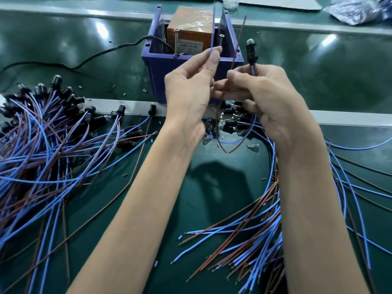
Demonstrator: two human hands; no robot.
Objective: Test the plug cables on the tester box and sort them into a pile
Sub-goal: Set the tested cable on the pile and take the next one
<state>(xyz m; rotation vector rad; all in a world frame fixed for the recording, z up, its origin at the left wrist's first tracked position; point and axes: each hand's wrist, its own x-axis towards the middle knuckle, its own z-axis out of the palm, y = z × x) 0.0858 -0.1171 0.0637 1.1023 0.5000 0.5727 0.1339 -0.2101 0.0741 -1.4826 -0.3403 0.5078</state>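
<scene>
Thin, rubbery blue and brown wires sprawl over the shiny green table. The left hand pinches a blue wire upright between thumb and forefinger, in front of the taped orange tester box in its purple plastic bin. The right hand, fingers curled, grips a cable just under its black, glass-tipped plug; a brown wire rises beside it. A tangled pile lies on the left, cut off at the edge

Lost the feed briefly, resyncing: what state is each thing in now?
Plug cable, raised, bulb end up.
Right hand, grips it just below the black head.
Left hand, pinches blue wire, held upright.
Brown wire, free end pointing up.
Tester box, sitting in blue bin.
Left pile, tangled.
Right pile, fanned out.
</scene>
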